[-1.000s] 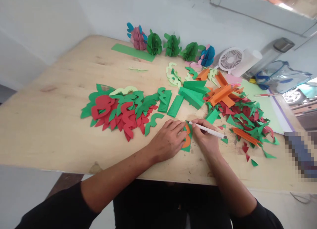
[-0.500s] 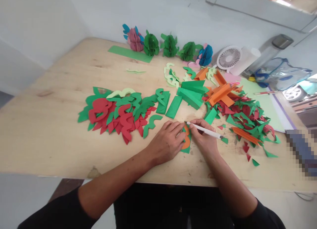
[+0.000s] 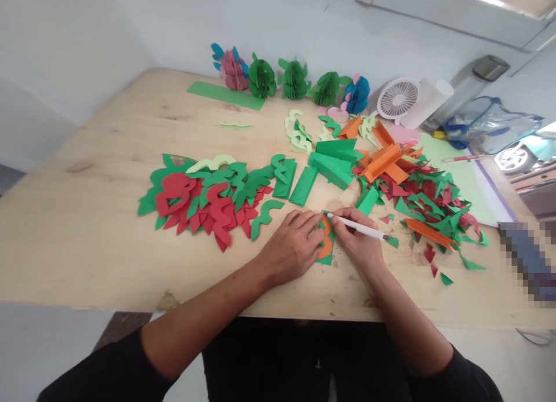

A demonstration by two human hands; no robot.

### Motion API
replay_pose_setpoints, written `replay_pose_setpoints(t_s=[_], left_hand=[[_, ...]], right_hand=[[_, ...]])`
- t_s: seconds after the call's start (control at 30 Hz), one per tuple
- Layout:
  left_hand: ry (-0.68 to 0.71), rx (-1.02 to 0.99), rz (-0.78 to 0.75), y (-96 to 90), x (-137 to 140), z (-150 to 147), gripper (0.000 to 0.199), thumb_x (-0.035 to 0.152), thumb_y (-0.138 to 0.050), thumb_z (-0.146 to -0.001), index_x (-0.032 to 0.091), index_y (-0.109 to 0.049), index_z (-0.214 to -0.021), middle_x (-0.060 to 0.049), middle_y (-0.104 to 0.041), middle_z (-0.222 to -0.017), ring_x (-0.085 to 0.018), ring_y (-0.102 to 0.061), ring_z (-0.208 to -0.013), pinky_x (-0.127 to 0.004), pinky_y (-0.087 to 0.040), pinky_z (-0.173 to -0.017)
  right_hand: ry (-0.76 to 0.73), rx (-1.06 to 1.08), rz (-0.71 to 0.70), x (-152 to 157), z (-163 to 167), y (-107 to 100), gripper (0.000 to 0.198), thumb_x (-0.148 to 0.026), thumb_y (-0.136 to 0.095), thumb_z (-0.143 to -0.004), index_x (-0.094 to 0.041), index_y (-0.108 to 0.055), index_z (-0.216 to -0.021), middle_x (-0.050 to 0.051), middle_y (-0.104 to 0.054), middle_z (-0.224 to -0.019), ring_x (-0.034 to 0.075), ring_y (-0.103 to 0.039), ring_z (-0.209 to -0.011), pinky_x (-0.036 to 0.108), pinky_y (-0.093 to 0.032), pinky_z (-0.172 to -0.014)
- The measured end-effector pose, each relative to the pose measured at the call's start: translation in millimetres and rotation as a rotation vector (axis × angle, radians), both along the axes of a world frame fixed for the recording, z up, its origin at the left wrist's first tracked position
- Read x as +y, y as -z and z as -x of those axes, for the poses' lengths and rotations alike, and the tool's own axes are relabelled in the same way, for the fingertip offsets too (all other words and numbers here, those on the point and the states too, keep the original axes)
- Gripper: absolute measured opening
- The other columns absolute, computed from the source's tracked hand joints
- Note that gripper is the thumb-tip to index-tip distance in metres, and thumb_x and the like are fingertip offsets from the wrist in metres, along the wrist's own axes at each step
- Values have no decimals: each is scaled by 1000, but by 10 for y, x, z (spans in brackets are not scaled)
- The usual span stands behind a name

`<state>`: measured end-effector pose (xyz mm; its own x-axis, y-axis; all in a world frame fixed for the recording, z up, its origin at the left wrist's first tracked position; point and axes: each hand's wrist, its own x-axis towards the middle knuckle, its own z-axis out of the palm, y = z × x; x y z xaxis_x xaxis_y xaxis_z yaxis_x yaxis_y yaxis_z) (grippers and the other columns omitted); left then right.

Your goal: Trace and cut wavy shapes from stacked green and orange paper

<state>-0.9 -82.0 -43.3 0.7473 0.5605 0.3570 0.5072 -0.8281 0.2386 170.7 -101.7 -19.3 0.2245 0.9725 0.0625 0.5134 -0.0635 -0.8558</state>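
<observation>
My right hand (image 3: 359,245) grips a slim white pen (image 3: 362,229), its upper-left end by the top of an orange scalloped paper cutout (image 3: 326,248). That cutout lies on a green paper piece (image 3: 325,261). My left hand (image 3: 297,245) presses down on the left side of both papers, fingers bent and together, hiding part of them. Left of this hand is a wavy green cutout (image 3: 260,219). Beyond it spreads a pile of red cutouts (image 3: 208,211) and green cutouts (image 3: 152,193). Folded green strips (image 3: 304,186) lie just past my hands.
Red and green scraps (image 3: 434,205) heap at the right, with folded orange paper (image 3: 386,163) behind. Along the wall stand honeycomb paper figures (image 3: 294,80), a small white fan (image 3: 398,99) and a bottle (image 3: 469,89). The table's front edge (image 3: 304,316) runs close to me.
The view has shifted slightly. Both hands stay at the orange cutout, and the pen keeps nearly the same place near its top.
</observation>
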Motion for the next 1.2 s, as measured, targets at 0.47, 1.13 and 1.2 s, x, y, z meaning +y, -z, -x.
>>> replay_pose_setpoints(t_s=[0.47, 1.13, 1.2], left_hand=[[1, -2, 4, 9, -4, -1, 29, 25, -48, -93, 12, -62, -115, -16, -60, -129, -29, -52, -120, -47, -41, -104], [3, 0, -18, 31, -4, -2, 29, 25, -51, -92, 15, -65, -115, -15, -61, -127, -29, -53, -118, -45, -42, -102], [5, 0, -18, 30, -4, -1, 28, 25, -52, -92, 14, -65, -114, -14, -61, -126, -29, -53, -118, -45, -42, -102]], right_hand=[[2, -54, 19, -132, -43, -28, 23, -40, -59, -80, -19, -67, -77, 1, -67, -64, 11, -52, -50, 23, -40, -48], [21, -184, 9, -345, -47, -63, 20, -37, -57, -83, -20, -68, -80, 1, -68, -66, 11, -53, -51, 21, -42, -50], [16, -194, 7, -366, -47, -60, 21, -37, -57, -84, -20, -69, -82, 1, -70, -70, 12, -55, -54, 22, -43, -51]])
